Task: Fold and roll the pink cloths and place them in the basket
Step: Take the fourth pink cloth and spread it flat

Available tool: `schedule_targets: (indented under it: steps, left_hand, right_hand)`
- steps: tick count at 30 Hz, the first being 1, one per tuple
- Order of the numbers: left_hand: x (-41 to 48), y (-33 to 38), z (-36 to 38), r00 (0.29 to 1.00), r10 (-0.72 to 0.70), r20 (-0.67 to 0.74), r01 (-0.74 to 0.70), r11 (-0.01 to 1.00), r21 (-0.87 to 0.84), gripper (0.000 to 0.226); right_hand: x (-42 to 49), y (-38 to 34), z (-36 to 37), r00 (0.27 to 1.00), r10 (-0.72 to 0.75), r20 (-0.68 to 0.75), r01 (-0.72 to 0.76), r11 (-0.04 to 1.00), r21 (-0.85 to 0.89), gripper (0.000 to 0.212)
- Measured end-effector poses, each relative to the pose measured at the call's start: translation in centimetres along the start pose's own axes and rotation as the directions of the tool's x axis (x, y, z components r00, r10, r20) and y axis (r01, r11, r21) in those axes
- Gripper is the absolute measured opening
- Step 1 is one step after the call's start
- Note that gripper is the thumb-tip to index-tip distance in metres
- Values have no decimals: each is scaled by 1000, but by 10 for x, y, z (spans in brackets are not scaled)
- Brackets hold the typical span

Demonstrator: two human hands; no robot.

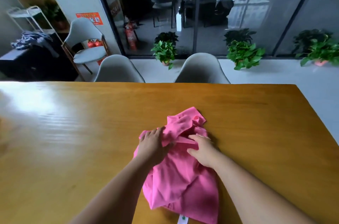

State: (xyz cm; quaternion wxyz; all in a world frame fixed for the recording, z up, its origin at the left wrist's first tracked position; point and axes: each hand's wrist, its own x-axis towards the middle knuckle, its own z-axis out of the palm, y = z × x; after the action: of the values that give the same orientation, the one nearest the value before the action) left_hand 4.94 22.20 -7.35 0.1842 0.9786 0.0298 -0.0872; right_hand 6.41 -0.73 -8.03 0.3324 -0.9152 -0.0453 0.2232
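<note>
A pink cloth (181,183) lies crumpled on the wooden table (73,132), stretching from the table's middle toward me, with a white label at its near end. My left hand (153,146) lies on the cloth's left side, its fingers curled into a raised fold. My right hand (202,150) rests on the cloth's right side, fingers bent and pinching a fold between fingers and thumb. No basket shows in this view.
Two grey chairs (119,69) (201,69) stand at the table's far edge. Potted plants (165,51) line the glass wall behind. A third chair and a dark cabinet (36,66) with clothes on it stand at the back left.
</note>
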Motion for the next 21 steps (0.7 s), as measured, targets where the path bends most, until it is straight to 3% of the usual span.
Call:
schedule_targets:
  steps: [1, 3, 6, 9, 12, 14, 17, 19, 21]
  left_hand:
    - [-2, 4, 5, 998, -26, 50, 25, 1000, 13, 72]
    - [-5, 7, 12, 998, -56, 28, 54, 997, 46, 44]
    - [-3, 0, 15, 993, -102, -67, 95, 991, -96, 17]
    - [0, -11, 7, 977, -164, -135, 123, 955, -269, 19]
    - [2, -30, -4, 928, -314, -199, 207, 882, -424, 30]
    - [3, -45, -8, 891, -412, -189, 275, 824, -496, 32]
    - [3, -57, -9, 882, -441, -167, 270, 763, -587, 30]
    - [1, -58, -8, 883, -434, -179, 233, 736, -636, 28]
    - [-1, -56, -5, 890, -413, -191, 189, 718, -670, 28]
  right_hand:
    - [-1, -3, 4, 1000, -9, -4, 9, 995, -97, 62]
    - [-4, -6, 8, 999, -21, -28, 14, 975, -223, 51]
    - [-9, -6, 5, 992, 6, -126, -36, 971, -236, 17]
    - [-12, 0, -3, 983, 46, -179, -97, 952, -289, 24]
    - [-14, 3, -11, 964, 96, -248, -177, 927, -331, 23]
    - [-15, 8, -12, 960, 128, -251, -216, 905, -366, 19]
    - [-16, 13, -8, 966, 132, -221, -219, 873, -436, 30]
    - [-14, 14, -2, 968, 94, -231, -179, 907, -381, 33]
    - [-15, 9, 2, 966, 100, -238, -153, 964, -218, 31]
